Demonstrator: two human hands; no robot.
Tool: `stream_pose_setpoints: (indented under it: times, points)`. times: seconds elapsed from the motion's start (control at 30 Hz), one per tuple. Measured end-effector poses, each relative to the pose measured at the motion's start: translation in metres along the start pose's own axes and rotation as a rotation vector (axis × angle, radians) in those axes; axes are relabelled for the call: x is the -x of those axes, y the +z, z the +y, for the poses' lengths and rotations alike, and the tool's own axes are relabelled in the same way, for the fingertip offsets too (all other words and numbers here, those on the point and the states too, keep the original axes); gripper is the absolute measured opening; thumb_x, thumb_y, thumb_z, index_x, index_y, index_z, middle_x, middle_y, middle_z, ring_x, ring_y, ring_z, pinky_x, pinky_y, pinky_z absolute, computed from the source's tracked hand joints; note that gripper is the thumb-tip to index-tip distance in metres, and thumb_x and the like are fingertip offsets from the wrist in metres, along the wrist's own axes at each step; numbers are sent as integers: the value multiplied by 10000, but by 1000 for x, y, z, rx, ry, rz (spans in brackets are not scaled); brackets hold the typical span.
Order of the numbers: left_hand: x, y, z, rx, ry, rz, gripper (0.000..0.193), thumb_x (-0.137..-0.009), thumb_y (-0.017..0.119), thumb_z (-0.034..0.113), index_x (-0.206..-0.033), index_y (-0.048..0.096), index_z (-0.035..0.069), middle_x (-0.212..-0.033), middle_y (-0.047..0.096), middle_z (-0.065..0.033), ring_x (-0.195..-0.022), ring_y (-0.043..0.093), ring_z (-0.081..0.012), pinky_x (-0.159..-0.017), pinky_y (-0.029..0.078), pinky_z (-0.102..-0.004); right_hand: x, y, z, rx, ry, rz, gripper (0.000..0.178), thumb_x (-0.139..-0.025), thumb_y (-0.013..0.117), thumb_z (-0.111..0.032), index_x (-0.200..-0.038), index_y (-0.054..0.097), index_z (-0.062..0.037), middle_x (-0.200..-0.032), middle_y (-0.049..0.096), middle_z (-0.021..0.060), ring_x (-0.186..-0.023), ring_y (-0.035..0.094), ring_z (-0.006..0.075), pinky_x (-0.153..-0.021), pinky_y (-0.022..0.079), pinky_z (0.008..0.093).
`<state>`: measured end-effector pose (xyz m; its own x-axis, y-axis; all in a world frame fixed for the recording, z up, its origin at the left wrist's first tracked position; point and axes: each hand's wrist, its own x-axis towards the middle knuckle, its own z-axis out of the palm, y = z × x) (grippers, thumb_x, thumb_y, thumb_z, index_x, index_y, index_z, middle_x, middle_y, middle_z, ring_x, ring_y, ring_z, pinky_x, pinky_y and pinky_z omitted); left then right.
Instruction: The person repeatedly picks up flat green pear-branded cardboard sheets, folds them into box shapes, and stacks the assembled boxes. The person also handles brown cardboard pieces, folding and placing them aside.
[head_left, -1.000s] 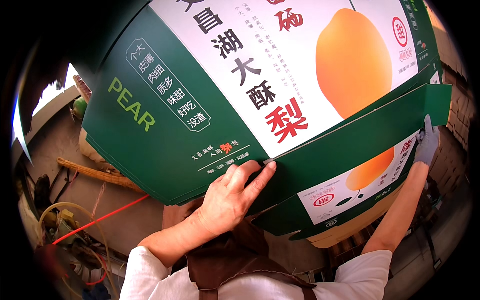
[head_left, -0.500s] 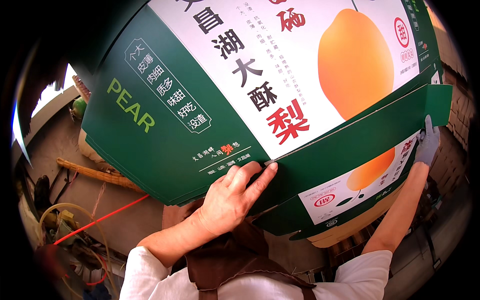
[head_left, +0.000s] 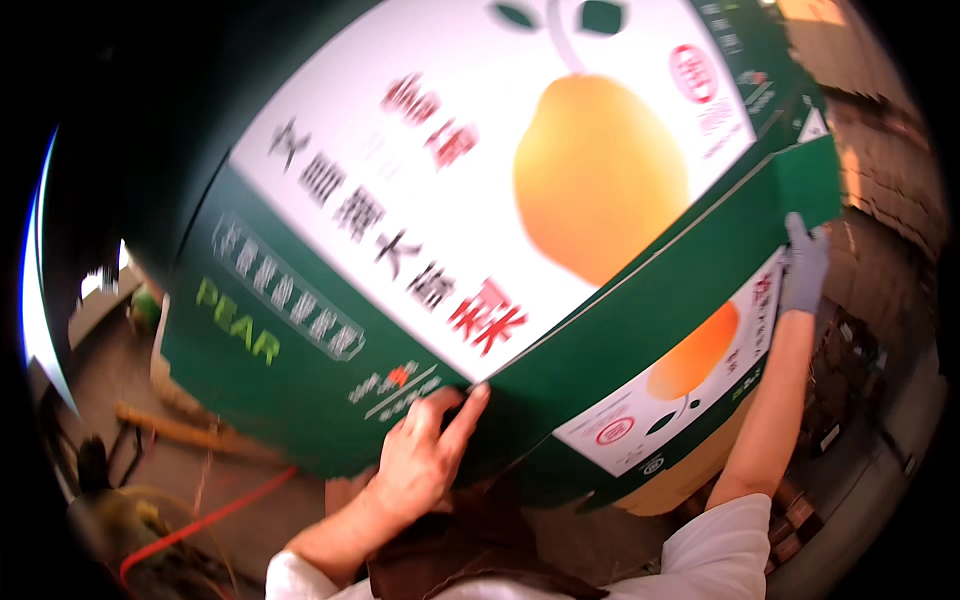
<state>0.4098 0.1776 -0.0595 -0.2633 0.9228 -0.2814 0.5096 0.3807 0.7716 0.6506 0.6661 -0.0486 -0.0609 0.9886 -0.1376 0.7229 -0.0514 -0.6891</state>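
A big green and white cardboard box (head_left: 300,330) with a picture of an orange-yellow pear fills most of the view, held up close in front of me. My left hand (head_left: 425,455), bare, grips its lower edge where two green flaps meet, thumb and fingers pressed on the card. My right hand (head_left: 805,265), in a grey glove, holds the box's far right flap, with the arm stretched up. A second pear picture shows on the lower side panel (head_left: 680,370).
Stacks of brown cardboard (head_left: 880,200) stand at the right. On the ground at lower left lie a wooden stick (head_left: 170,430) and a red cord (head_left: 210,520). A brown apron (head_left: 470,550) hangs below me.
The box has shifted down and left in the picture, showing more of its top pear print; the view is now blurred. Both hands keep their hold on the same edges.
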Motion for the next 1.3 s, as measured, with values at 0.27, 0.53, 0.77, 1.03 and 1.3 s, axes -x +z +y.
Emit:
stream_pose_setpoints:
  times: [0.27,0.53,0.77,1.03,1.3]
  points:
    - [1,2,10,-42,-51,31,594,-762,764,26,-1328,612,126,-1079,558,-107,-828,629,-270,-616,542,-357,10,9,-21,-253,69,65,515,-844,735,-35,-1283,481,53,-994,673,100,-850,638,118,-729,503,228]
    - [1,-1,17,-44,-82,7,505,-879,700,112,-1367,569,113,-1108,577,-175,-957,615,-346,-750,553,-419,0,20,-7,-406,23,30,535,-828,729,-21,-1285,463,61,-957,675,97,-837,642,112,-774,511,227]
    - [1,-2,18,-52,-95,-1,517,-890,695,124,-1390,566,131,-1113,573,-179,-962,604,-357,-779,544,-433,-2,23,0,-358,-15,7,494,-829,735,-56,-1250,505,59,-940,680,93,-821,647,110,-763,520,237]
    - [3,0,15,-68,-96,-15,521,-895,688,129,-1399,556,111,-1097,569,-190,-952,596,-364,-788,537,-445,-5,26,6,-388,-21,-1,492,-822,743,-55,-1243,514,58,-930,688,97,-813,652,114,-752,523,241]
    - [4,0,15,-50,-104,-24,525,-896,681,123,-1404,549,100,-1115,557,-199,-964,587,-369,-815,526,-449,-3,27,-4,-377,15,-2,490,-814,750,-43,-1234,519,60,-923,687,94,-800,651,110,-744,522,236]
